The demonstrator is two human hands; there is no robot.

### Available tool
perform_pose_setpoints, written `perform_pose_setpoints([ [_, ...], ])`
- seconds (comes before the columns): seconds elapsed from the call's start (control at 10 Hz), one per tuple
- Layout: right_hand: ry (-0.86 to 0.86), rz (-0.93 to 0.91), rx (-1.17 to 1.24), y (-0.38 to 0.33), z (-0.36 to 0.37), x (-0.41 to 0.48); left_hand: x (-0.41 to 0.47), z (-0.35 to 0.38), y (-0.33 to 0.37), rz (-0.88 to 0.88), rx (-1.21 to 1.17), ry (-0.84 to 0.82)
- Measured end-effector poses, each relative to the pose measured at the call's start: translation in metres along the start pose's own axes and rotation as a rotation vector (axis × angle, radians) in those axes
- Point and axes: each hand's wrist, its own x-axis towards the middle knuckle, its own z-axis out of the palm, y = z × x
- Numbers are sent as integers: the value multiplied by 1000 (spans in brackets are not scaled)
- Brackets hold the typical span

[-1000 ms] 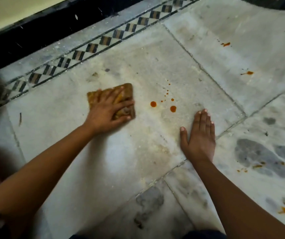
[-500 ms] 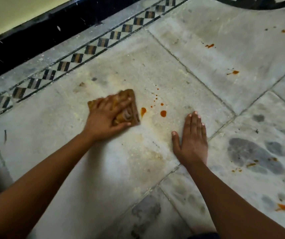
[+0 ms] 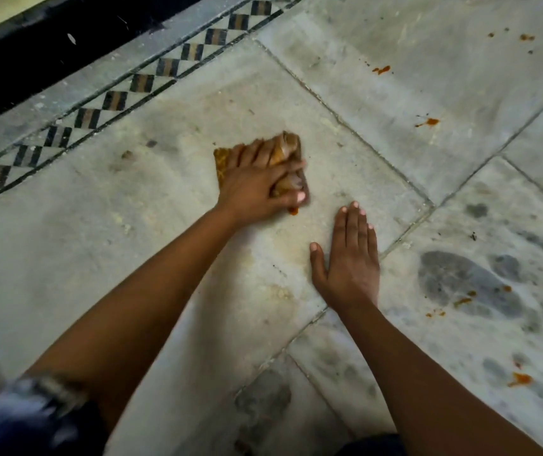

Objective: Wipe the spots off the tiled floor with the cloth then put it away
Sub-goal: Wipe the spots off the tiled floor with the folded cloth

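My left hand presses a folded orange-brown cloth flat on the pale marble tile, fingers spread over it. A small orange smear shows just below the thumb at the cloth's edge. My right hand lies flat and open on the same tile, just right of and below the cloth, holding nothing. More orange spots remain on neighbouring tiles: far right, upper right, lower right.
A black-and-grey checkered border strip runs diagonally along the upper left, with a black skirting behind it. Dark grey veined patches mark the tile at right. A sleeve shows at the lower left.
My left hand has slid the cloth to the right over the cluster of orange drops; those drops are now covered or wiped. My right hand has stayed planted.
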Motion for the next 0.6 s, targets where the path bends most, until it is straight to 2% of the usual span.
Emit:
perform_pose_setpoints([
  [0.1,14,6,9,0,0,-1,-30,-4,-30,46,-41,78],
  [0.2,17,8,10,-1,-1,-1,6,-13,-57,-257,-37,72],
  [0.3,24,8,23,-1,-2,0,54,-13,-30,-464,-49,71],
  [0.4,17,5,27,-2,0,0,47,-3,15,-295,-93,79],
  [0.5,21,6,20,-1,1,0,-8,1,18,-22,-120,114],
  [0.6,20,12,17,0,-2,-1,-33,2,-24,-86,-139,145],
])
